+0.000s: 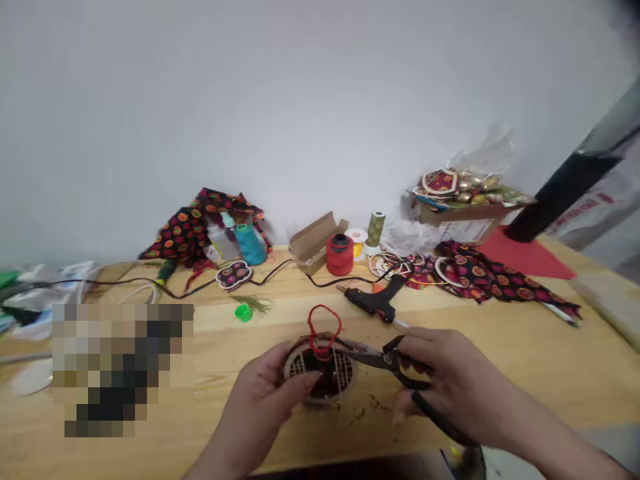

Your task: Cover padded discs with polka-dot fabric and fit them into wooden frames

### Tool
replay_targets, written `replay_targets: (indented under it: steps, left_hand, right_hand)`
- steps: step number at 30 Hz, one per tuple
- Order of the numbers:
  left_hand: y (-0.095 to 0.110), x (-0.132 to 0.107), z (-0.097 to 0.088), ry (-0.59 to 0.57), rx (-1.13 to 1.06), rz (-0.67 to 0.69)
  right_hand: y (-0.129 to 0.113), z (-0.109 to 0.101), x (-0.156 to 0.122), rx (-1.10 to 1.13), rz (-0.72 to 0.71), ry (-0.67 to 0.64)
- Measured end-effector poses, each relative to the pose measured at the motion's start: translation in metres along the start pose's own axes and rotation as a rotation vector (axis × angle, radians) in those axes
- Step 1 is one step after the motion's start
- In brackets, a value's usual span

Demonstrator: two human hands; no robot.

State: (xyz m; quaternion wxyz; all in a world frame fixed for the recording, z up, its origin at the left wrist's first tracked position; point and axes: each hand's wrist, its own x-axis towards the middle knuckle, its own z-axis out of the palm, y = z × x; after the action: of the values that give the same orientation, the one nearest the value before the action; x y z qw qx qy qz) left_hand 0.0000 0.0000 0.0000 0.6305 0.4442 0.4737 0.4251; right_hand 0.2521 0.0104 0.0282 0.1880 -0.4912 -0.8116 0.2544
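My left hand (273,400) is closed round the left side of a round ornament (320,390) with a pale lattice frame and dark red fabric. A red cord loop (325,327) stands up from the ornament's top. With my right hand (445,383) I grip dark-handled scissors (383,360), fingers through the handles. Their blades point left and reach the upper right rim of the ornament, near the base of the cord; whether they touch it I cannot tell. Small dark scraps (367,408) lie on the table just right of the ornament.
A black glue gun (373,300) lies beyond my hands. Behind it stand a red thread spool (340,257) and an open cardboard box (315,243). A green cap (243,313) sits left of centre. Patterned fabric (505,277) and a filled carton (463,220) are at right.
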Motion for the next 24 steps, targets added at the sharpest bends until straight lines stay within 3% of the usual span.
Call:
replay_targets:
  steps: [24]
  left_hand:
    - [0.0035,0.0012,0.0018,0.001,-0.032,0.057]
  right_hand:
    - [0.0078,0.0037,-0.0037,0.021,-0.054,0.063]
